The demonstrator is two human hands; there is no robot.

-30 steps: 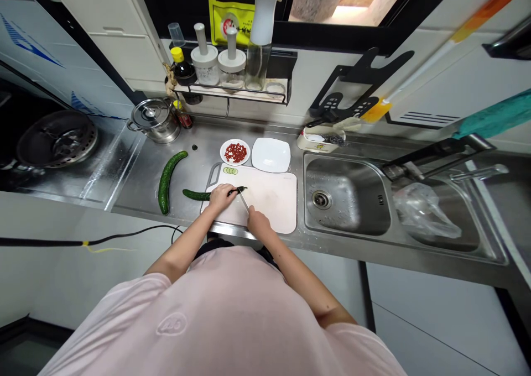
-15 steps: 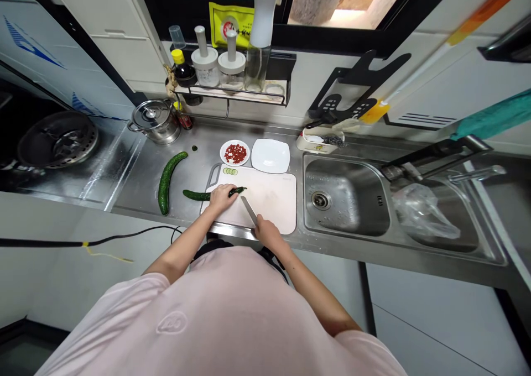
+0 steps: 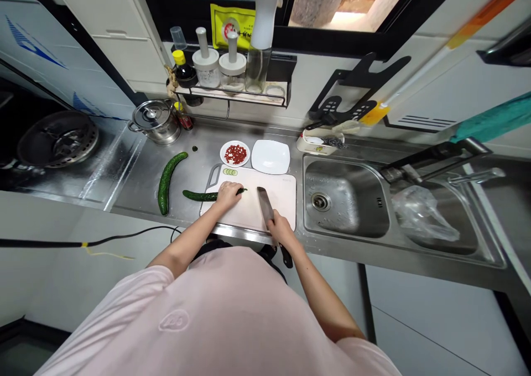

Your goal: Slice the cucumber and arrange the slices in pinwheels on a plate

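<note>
My left hand point(image 3: 228, 195) is closed over the right part of a cucumber point(image 3: 199, 196), whose left end reaches past the white cutting board point(image 3: 244, 215). A small dark green tip pokes out beyond my fingers. To the right, my right hand point(image 3: 282, 229) grips a knife point(image 3: 264, 203) by its dark handle, the blade over the board and apart from the cucumber. Several thin cucumber slices point(image 3: 230, 172) lie at the board's upper left. A second cucumber point(image 3: 167, 182) rests on the steel counter at the left.
Behind the board are a plate of chopped red pieces point(image 3: 235, 153) and a white square plate point(image 3: 270, 157). A metal sink point(image 3: 348, 199) lies right, a lidded pot point(image 3: 155, 123) back left, and a jar rack point(image 3: 232, 93) above the counter.
My right hand and the knife have moved right, away from the cucumber, and the blade now shows broader. My left hand has shifted slightly right along the cucumber.
</note>
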